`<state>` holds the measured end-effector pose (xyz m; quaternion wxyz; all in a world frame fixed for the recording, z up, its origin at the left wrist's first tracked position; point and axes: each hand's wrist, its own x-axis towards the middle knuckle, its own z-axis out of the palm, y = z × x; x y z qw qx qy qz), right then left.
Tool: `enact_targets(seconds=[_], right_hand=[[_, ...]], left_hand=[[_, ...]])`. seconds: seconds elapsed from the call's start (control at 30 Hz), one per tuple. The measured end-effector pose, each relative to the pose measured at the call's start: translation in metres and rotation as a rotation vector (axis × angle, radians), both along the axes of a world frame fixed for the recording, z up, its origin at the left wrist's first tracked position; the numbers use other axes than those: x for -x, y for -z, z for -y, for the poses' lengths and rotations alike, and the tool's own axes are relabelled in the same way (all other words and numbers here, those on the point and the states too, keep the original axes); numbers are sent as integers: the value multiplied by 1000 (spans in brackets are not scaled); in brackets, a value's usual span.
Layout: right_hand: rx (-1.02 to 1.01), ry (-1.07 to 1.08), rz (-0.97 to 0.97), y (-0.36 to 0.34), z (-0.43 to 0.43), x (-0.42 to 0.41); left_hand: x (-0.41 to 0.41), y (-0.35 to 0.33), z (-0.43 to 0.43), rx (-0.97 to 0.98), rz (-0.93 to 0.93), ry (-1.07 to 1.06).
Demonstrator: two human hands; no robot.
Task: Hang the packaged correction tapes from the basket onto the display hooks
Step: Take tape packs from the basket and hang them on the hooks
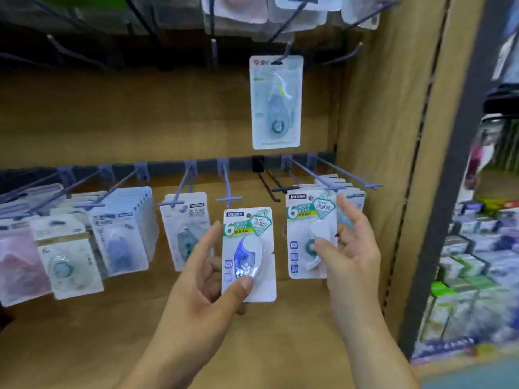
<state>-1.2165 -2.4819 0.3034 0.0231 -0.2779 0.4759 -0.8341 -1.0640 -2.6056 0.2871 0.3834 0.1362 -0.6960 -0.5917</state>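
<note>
1. On the far left, rows of packs (120,228) hang crowded on the lower rail's hooks, in front of the wooden back panel (140,113).
2. Just right of them, a teal-tape pack (184,220) hangs on its own hook, its lower right corner hidden behind the left hand's fingers.
3. The left hand (205,279) pinches the blue correction tape pack (248,248) — thumb on the lower front of the blister, fingers behind the card. The pack is held upright near the middle, just below a bare hook (229,197) and not on it.
4. Higher up, a single pack (276,102) hangs from the upper rail.
5. The right hand (351,248) has its fingers spread — its thumb touches the blister of the green-and-white pack (303,220), which fronts the stack on the right hook (311,175).
6. On the far right are blurred stacked boxes (463,265) on a neighbouring shelf.
</note>
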Motion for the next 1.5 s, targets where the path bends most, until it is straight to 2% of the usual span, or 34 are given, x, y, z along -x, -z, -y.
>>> enact_targets(seconds=[0.13,0.27,0.5,0.73,0.87,0.93,1.03,1.17,1.23,1.37,1.5], right_hand=[[-34,66,-42,7,5,5],[-13,165,9,16,-2,17],[-164,6,-64,14,0,39],[24,80,74,15,5,42],[-141,61,60,21,13,53],[-265,108,68,24,15,64],[-339,196,62,29,9,74],[-197,316,-13,26,-8,68],[-140,291,-53,20,-15,65],[-125,39,-66,9,-17,55],[-173,38,-111,9,-16,56]], left_hand=[[23,-3,-17,64,57,50],[32,-5,-21,82,83,86],[47,-7,-24,125,103,108],[53,3,-25,168,108,130],[61,5,-26,164,112,156],[67,5,-26,176,115,166],[79,4,-24,230,113,152],[101,5,-25,276,96,152],[111,10,-27,273,73,126],[125,12,-38,150,-21,140],[131,15,-47,63,-85,154]])
